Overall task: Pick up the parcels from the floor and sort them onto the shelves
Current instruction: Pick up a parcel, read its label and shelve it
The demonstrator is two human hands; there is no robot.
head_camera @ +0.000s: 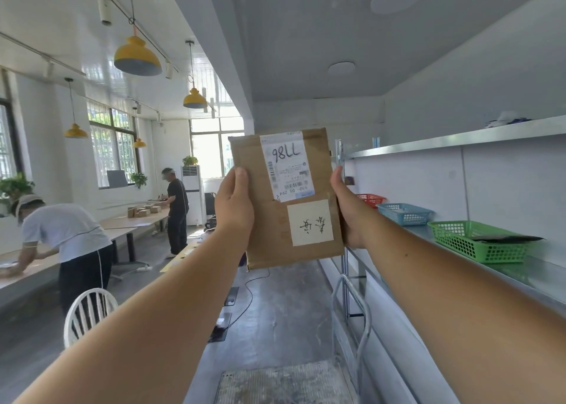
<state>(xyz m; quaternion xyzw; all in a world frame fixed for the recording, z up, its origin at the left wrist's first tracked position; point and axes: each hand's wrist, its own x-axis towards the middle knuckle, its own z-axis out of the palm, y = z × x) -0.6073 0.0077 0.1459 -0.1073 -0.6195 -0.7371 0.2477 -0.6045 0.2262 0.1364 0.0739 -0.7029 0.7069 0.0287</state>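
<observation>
Parcel (291, 201) off the floor, held up mid-air upside down, left hand (234, 207) and right hand (349, 207) fingers clamped on its side edges. Not shelved yet: shelf (520, 269) with green basket (477, 241) alongside on the right. Placement remains.

Fingers (336, 179) behind parcel (269, 220); label print (291, 174) illegible

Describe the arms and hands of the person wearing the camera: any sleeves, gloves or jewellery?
Both forearms are bare right up to the picture's edge, with no sleeves in view. The left hand and right hand wear no gloves, and no rings, watch or bracelets show. The visible fingers have short, plain nails.
</observation>
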